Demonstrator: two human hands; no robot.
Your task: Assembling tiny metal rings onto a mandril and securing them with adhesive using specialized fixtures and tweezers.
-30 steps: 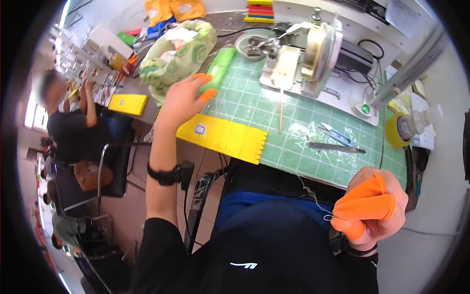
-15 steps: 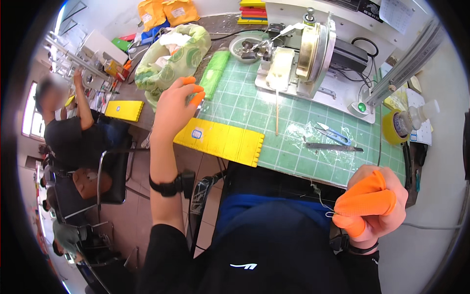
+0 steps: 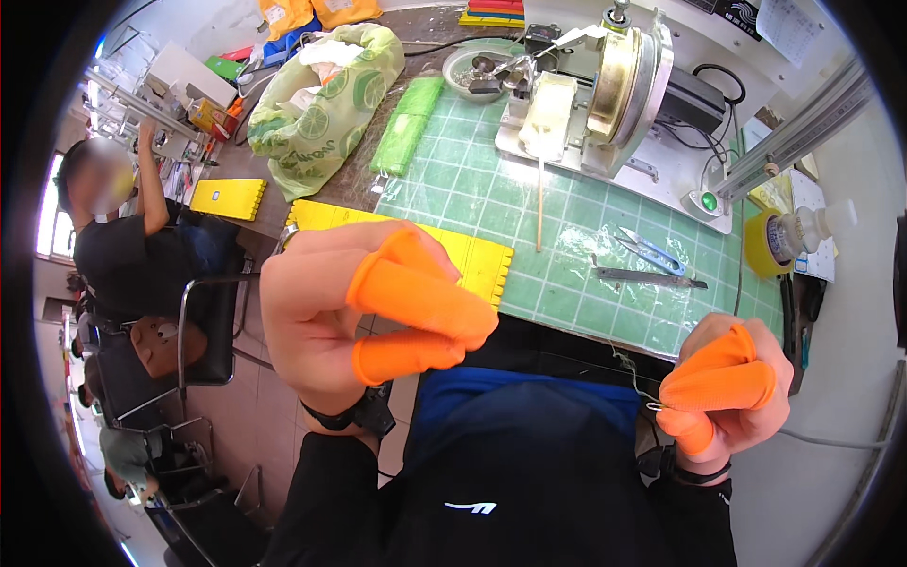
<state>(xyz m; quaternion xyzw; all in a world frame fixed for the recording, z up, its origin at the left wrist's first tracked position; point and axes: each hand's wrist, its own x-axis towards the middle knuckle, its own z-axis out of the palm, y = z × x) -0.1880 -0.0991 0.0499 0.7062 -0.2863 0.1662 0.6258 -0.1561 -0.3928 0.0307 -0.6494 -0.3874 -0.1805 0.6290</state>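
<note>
Orange finger cots cover the thumb and two fingers of each hand. My left hand [image 3: 364, 312] is closed in a pinch in front of a yellow slatted board [image 3: 477, 260]; what its fingertips hold, if anything, is hidden. Lower right, my right hand [image 3: 732, 387] pinches a small wire loop [image 3: 654, 406] that sticks out past the fingertips. A pale thread [image 3: 627, 363] runs from near this loop up toward the table edge.
Blue-handled thread snips [image 3: 661, 255] and a dark flat blade tool [image 3: 650, 277] lie on the green cutting mat [image 3: 567, 298]. Behind stand a machine with a brass wheel [image 3: 612, 85], a bowl [image 3: 463, 76] and a plastic bag [image 3: 321, 104]. A person [image 3: 128, 222] sits far left.
My left hand has come back from above the yellow board toward me, and its fingers have closed into a pinch. My right hand stays low right with the wire loop. The view has shifted slightly.
</note>
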